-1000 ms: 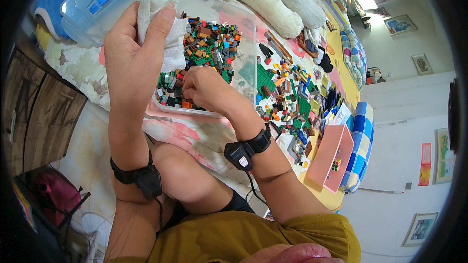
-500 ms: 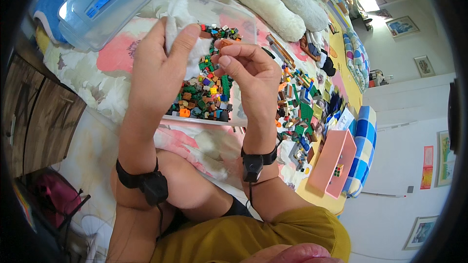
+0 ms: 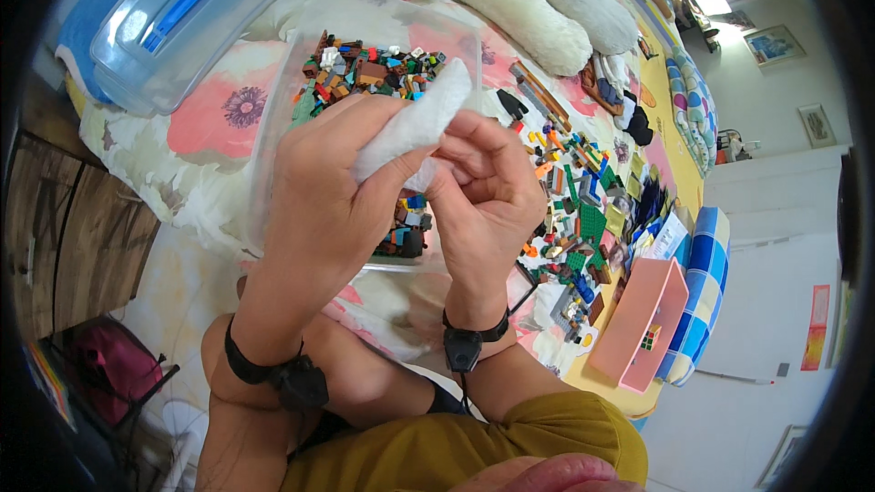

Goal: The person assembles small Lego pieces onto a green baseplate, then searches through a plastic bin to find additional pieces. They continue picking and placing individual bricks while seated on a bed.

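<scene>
Cloth (image 3: 427,124) in left hand (image 3: 333,173), against right hand (image 3: 485,196), over bricks (image 3: 367,73).

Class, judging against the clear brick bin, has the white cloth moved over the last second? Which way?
Yes, rightward: the white cloth was over the left side of the clear brick bin and now is over its right part.

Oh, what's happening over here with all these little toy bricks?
Someone's bare left hand grips a crumpled white cloth, and the right hand has its fingers up against it; whether a brick is between them is hidden. Both are above a clear plastic box holding small multicoloured toy bricks. More loose bricks lie on the flowered sheet to the right.
</scene>
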A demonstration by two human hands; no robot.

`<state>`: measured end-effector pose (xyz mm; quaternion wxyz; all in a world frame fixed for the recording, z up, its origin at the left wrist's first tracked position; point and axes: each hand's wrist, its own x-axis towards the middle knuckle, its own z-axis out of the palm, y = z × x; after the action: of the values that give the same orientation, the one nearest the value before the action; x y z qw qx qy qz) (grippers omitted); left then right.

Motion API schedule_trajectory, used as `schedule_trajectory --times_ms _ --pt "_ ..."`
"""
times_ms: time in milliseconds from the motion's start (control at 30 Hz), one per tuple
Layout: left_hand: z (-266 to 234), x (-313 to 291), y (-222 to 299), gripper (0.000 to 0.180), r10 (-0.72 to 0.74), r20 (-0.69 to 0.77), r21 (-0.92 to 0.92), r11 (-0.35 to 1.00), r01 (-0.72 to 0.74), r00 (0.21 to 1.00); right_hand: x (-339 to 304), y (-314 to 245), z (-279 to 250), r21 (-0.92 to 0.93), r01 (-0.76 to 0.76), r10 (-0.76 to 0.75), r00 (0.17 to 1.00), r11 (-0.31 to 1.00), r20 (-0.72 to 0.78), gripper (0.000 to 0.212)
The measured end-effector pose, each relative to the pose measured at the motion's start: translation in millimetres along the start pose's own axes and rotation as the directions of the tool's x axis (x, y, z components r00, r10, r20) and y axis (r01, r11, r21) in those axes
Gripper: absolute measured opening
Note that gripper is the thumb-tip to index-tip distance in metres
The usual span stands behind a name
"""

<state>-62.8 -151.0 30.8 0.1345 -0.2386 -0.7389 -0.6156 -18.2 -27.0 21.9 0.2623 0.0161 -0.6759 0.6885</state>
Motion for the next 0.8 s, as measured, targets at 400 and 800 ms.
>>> schedule_trajectory --times_ms 400,800 --pt "-2 -13 19 0.035 -0.333 0.191 -0.211 0.905 0.370 0.924 5 7 1 -0.467 0.378 -0.372 0.922 0.800 0.109 0.026" --pt "-19 -13 7 0.031 -0.189 0.089 0.026 0.982 0.187 0.978 3 9 9 -0.315 0.353 -0.346 0.935 0.881 0.080 0.025"
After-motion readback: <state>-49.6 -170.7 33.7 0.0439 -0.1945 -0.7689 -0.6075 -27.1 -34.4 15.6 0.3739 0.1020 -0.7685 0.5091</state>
